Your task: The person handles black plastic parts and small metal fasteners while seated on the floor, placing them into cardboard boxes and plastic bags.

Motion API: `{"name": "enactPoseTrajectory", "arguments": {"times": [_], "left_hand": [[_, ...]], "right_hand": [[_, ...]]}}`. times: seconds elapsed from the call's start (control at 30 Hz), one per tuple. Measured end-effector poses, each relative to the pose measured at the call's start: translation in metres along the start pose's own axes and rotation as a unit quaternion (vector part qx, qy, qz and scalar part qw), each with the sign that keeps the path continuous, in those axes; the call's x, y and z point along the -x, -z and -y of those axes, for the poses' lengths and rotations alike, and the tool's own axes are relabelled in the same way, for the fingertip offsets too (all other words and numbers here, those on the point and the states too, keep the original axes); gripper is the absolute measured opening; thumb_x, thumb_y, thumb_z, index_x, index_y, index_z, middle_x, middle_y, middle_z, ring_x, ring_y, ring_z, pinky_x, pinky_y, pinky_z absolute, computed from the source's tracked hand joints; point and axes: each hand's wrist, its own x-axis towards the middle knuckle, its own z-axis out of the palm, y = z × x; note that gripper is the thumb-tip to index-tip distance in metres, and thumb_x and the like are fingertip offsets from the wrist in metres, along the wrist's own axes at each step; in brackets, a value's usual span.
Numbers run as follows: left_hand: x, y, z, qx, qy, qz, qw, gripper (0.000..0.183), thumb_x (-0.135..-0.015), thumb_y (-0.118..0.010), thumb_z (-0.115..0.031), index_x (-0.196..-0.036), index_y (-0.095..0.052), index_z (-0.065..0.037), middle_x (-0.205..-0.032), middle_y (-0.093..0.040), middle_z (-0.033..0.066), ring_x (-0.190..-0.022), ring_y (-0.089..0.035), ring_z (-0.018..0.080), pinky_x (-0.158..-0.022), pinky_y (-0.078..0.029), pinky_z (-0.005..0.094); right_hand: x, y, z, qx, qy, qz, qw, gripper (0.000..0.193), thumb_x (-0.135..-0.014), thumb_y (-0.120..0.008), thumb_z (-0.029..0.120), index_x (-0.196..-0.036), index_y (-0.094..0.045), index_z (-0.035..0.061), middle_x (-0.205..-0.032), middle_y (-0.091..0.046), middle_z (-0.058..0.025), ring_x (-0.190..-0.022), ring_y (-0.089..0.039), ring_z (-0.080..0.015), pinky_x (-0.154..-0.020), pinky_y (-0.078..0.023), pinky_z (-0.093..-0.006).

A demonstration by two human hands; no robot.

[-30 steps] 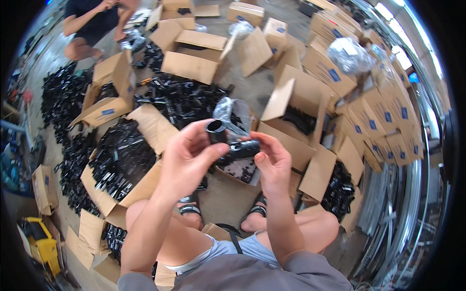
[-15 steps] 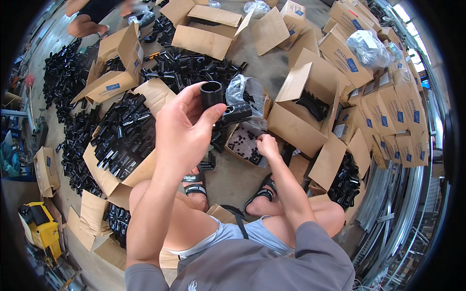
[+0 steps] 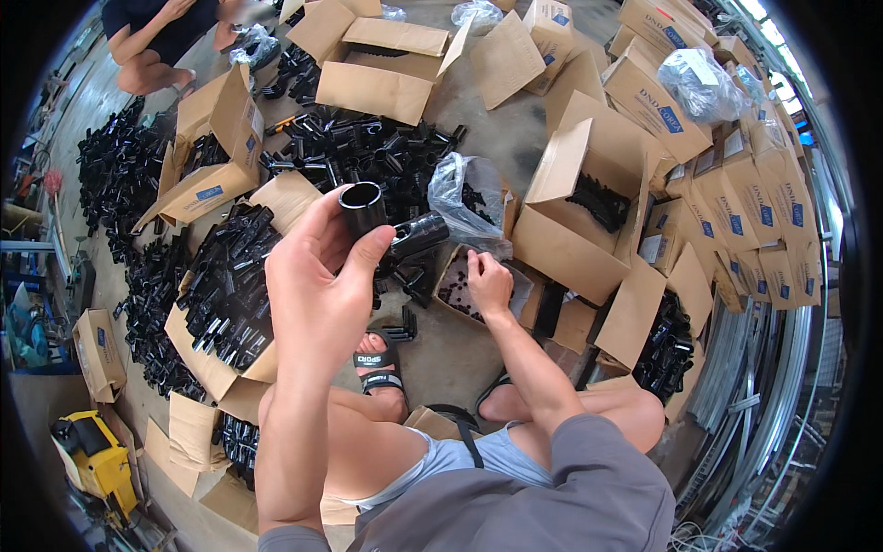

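My left hand (image 3: 317, 281) is raised at the middle, its thumb and fingers closed round a black T-shaped pipe fitting (image 3: 419, 235). One open tube end of the fitting points up, and another arm points right. Lower and to the right, my right hand (image 3: 489, 283) hovers over a small open carton (image 3: 521, 287) with small black pieces (image 3: 453, 293) in it. Its thumb and index finger are pinched together; whatever they hold is too small to make out. Clear plastic wrap (image 3: 464, 198) lies against the carton's far side.
Black fittings (image 3: 368, 143) lie heaped on the floor ahead and to the left. An open carton (image 3: 221, 313) full of them stands at my left. Open cardboard boxes (image 3: 575, 235) and stacked cartons (image 3: 736, 202) are on the right. Another person (image 3: 152, 41) crouches at the far left.
My right hand has come up and left over the small carton, fingers now pinched upward. My left hand, with the fitting, sits a little further left and lower. The view has shifted slightly.
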Motion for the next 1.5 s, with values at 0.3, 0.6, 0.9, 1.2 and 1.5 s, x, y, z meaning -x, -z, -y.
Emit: {"name": "enactPoseTrajectory", "arguments": {"times": [0.3,0.6,0.9,1.2,1.5], "left_hand": [[0.001,-0.015,0.005,-0.084,-0.048,-0.017,0.995,0.040,-0.083,-0.076,-0.003,-0.121,-0.065,-0.003,-0.090,-0.074,0.0182,-0.082,-0.075,0.0251,-0.073,-0.055,0.0331],[-0.007,-0.017,-0.017,-0.185,-0.070,0.018,0.980,0.045,-0.083,-0.078,-0.014,-0.125,-0.064,-0.007,-0.090,-0.073,0.0160,-0.074,-0.070,0.0296,-0.066,-0.053,0.0371],[-0.003,-0.002,-0.007,-0.184,-0.055,-0.002,0.981,0.047,-0.085,-0.077,-0.014,-0.129,-0.062,-0.009,-0.092,-0.073,0.0165,-0.073,-0.070,0.0318,-0.064,-0.053,0.0362],[-0.018,0.003,0.006,0.206,0.026,-0.011,0.978,0.027,-0.093,-0.072,-0.008,-0.115,-0.064,0.005,-0.104,-0.070,0.0044,-0.091,-0.062,0.0096,-0.079,-0.051,0.0278],[-0.007,0.010,-0.007,0.398,0.223,-0.015,0.890,0.020,-0.099,-0.066,-0.023,-0.109,-0.069,-0.007,-0.104,-0.072,0.0037,-0.088,-0.070,0.0144,-0.077,-0.057,0.0288]], "right_hand": [[-0.158,-0.026,0.005,0.096,0.075,0.039,0.992,0.021,-0.099,-0.054,0.018,-0.104,-0.069,0.0044,-0.099,-0.072,-0.0197,-0.095,-0.068,-0.0412,-0.082,-0.055,-0.0495],[-0.220,-0.111,-0.063,0.325,0.030,0.185,0.927,0.027,-0.095,-0.051,0.011,-0.095,-0.078,0.0091,-0.100,-0.075,-0.0141,-0.092,-0.074,-0.0294,-0.077,-0.061,-0.0446],[-0.198,-0.108,-0.028,0.320,0.105,0.153,0.929,0.022,-0.096,-0.051,0.008,-0.099,-0.072,0.0007,-0.102,-0.071,-0.0198,-0.096,-0.071,-0.0348,-0.081,-0.059,-0.0456],[-0.165,0.023,0.059,-0.101,0.081,-0.031,0.991,0.017,-0.089,-0.070,0.013,-0.102,-0.069,0.0027,-0.090,-0.073,-0.0191,-0.082,-0.071,-0.0298,-0.077,-0.056,-0.0416],[0.000,0.171,0.212,-0.607,-0.028,0.077,0.791,0.017,-0.094,-0.067,-0.001,-0.111,-0.065,-0.0035,-0.102,-0.073,-0.0151,-0.088,-0.073,-0.0186,-0.078,-0.060,-0.0292]]}}
